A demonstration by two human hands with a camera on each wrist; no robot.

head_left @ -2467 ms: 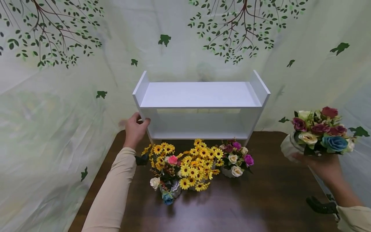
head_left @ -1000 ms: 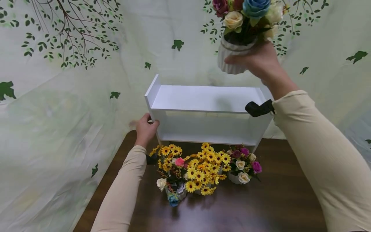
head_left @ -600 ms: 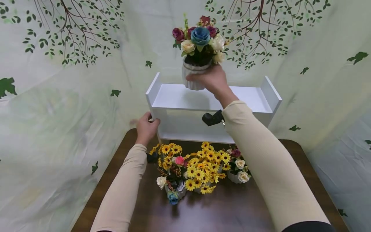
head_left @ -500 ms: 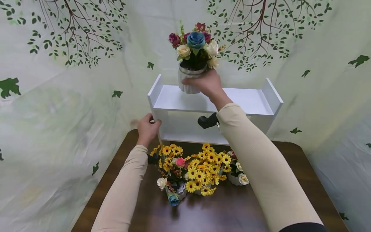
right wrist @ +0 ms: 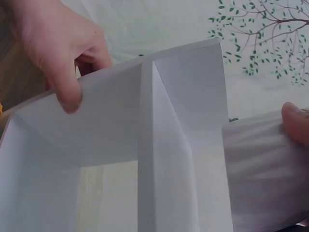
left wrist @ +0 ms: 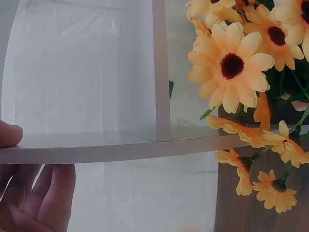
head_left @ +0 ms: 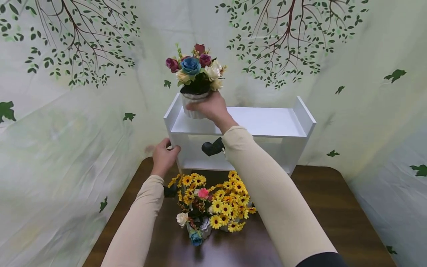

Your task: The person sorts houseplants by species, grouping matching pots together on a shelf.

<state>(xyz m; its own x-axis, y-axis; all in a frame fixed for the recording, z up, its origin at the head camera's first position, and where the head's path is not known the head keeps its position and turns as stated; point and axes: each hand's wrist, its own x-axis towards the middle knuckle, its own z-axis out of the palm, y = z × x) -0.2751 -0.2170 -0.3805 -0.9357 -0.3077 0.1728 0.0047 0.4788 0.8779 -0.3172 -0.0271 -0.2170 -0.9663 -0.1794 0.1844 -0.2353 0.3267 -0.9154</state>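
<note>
In the head view my right hand (head_left: 213, 109) grips the ribbed white pot of a flower arrangement (head_left: 195, 72) with blue, cream and dark red roses. Pot and flowers are upright over the left end of the top board of a white two-tier shelf (head_left: 267, 120). Whether the pot touches the board I cannot tell. My left hand (head_left: 164, 157) pinches the shelf's left side panel; in the left wrist view its thumb (left wrist: 8, 134) lies on one face of that panel and its fingers on the other. The right wrist view shows the pot (right wrist: 265, 169) beside the side panel's upper end.
On the brown table (head_left: 317, 207), before the shelf, stand potted yellow daisies (head_left: 230, 204) and a mixed pot with a pink rose (head_left: 202, 193). My right sleeve (head_left: 267, 185) hides the table's middle right. A leaf-printed cloth (head_left: 186, 29) hangs behind.
From the far right, my right hand has carried the potted roses up and across leftward, then lowered them over the shelf's left end. My left hand keeps its hold on the side panel.
</note>
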